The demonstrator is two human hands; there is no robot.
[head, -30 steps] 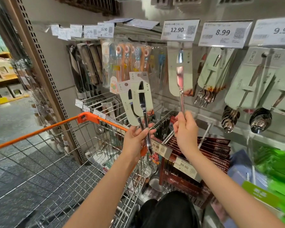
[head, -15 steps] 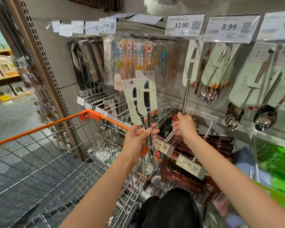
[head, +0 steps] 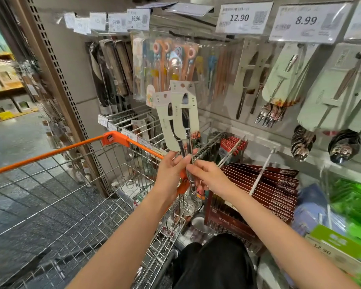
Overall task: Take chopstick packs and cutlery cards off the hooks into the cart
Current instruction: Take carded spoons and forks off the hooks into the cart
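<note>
Shop aisle, grey speckled floor (head: 19,140), wire cart (head: 75,197); left hand (head: 171,172) and right hand (head: 206,176) both gripping knife cards (head: 181,115)

Single head view, looking forward-down, close over cart (head: 113,140) and hooks.

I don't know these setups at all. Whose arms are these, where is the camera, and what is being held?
There is no machine here: a person wears a camera on the head, looking down at their own two bare hands in a shop aisle. The left hand holds knife cards by the handles; the right hand pinches those same handles just below. Under the arms is a wire cart with an orange rim. On the wall hang fork cards, spoon cards and price tags; chopstick packs hang lower down.
</note>
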